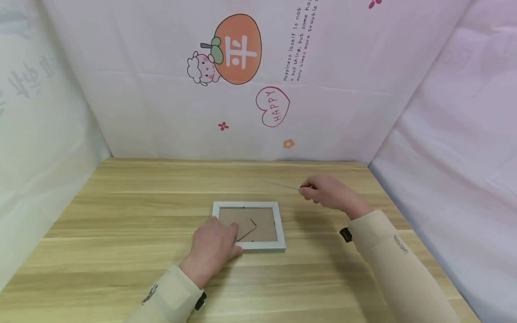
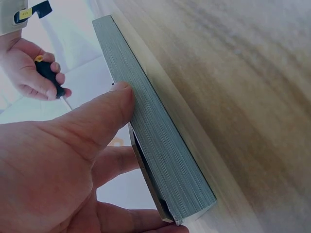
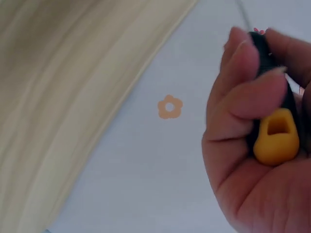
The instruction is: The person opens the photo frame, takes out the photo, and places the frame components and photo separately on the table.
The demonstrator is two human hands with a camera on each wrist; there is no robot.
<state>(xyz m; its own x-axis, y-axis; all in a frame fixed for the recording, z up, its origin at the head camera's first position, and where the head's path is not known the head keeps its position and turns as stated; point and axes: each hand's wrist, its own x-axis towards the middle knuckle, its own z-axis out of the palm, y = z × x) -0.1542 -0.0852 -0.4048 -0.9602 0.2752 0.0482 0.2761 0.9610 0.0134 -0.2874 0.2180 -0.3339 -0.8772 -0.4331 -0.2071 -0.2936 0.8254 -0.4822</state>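
On the table lies a white picture frame [image 1: 264, 245], back side up, its brown backing board [image 1: 265, 220] showing with a thin dark stand piece on it. My left hand [image 1: 212, 242] holds the frame's near left corner. In the left wrist view, that hand's thumb [image 2: 119, 99] presses the grey brushed outer side while the fingers reach over the back. My right hand [image 1: 327, 193] grips a screwdriver [image 3: 277, 145] with a black handle and yellow end, raised beyond and right of the frame. Its thin shaft [image 1: 282, 185] points left, apart from the frame.
The wood-grain table [image 1: 133, 224] extends around the frame. A white printed cloth [image 1: 161, 116] hangs at its back edge, and more white cloth [image 1: 456, 148] stands along the right and left sides.
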